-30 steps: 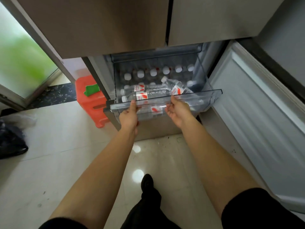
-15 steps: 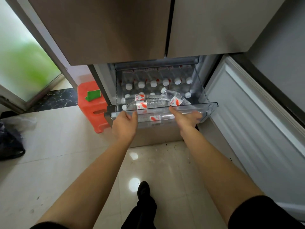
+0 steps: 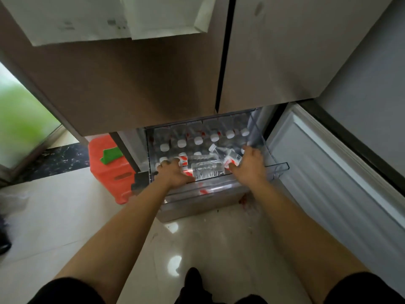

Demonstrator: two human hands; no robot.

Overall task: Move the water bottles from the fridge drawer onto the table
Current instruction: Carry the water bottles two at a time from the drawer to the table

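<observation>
Clear plastic water bottles (image 3: 206,170) with white caps are filling the transparent fridge drawer (image 3: 278,170), some standing upright at the back and a few lying across the front. The left hand (image 3: 173,174) is covering the lying bottles' cap ends, and the right hand (image 3: 249,165) is resting on a tilted bottle. Blur is hiding whether either hand is gripping. An orange plastic stool (image 3: 109,178) is crowding the drawer's left side, and a white open fridge door (image 3: 328,183) is flanking its right. Glossy pale floor tiles (image 3: 54,216) are reflecting light.
</observation>
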